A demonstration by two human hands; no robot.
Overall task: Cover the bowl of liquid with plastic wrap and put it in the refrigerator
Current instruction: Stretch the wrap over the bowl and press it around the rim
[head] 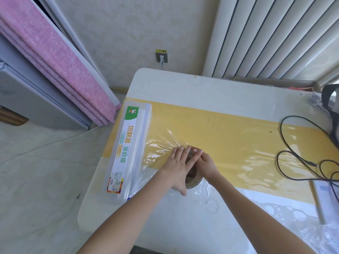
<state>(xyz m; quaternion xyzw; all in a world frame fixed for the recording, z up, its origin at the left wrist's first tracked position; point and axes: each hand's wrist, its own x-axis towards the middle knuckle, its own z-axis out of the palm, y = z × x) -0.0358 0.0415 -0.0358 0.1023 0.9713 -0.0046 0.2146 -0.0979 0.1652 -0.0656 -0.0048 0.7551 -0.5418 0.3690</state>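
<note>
2 hands flat: left hand (178,168), right hand (205,165), fingers spread, press plastic wrap (161,149) over bowl (194,182) underneath so wrap sticks. Wrap box (126,153) left of hands.

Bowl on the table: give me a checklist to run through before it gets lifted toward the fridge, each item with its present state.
1. Plastic wrap drawn over the bowl: ok, it runs from the dispenser box to the bowl.
2. Wrap cut free from the box: not ok, it looks attached.
3. Left hand and right hand pressing on top of the bowl: ok.
4. Wrap sealed around the whole rim: cannot tell, hands hide it.
5. Liquid level: cannot tell.
6. Black cable away from the bowl: ok.
</note>
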